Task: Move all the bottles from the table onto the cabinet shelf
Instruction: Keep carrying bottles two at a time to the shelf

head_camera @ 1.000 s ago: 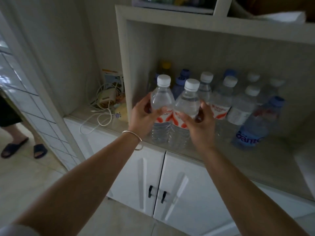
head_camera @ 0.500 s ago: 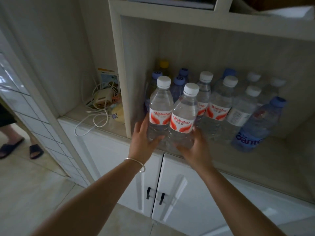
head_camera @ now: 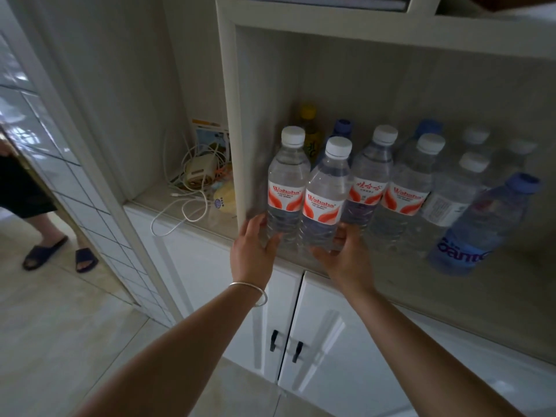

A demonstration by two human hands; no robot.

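Far left: a second person's legs and dark slippers (head_camera: 45,256) stand on the tiled floor. Beside the cabinet's side wall lies a tangle of white cables and a charger (head_camera: 197,173). Centre: the left hand (head_camera: 252,251), a silver bangle (head_camera: 251,291) on its wrist, is loosely curled around the base of the left white-capped bottle (head_camera: 285,188), fingers touching its lower side but not closed tight. The right hand (head_camera: 343,257) likewise cups the base of the right white-capped bottle (head_camera: 326,200), fingers part open behind it. Both bottles stand upright, touching each other, at the front left of the cabinet shelf (head_camera: 496,284). Right: further white-capped bottles stand in rows behind, with a yellow-capped bottle (head_camera: 310,136) at the back and a blue bottle (head_camera: 484,233) apparently leaning at the front right. Below: two white cabinet doors with black handles (head_camera: 285,346).
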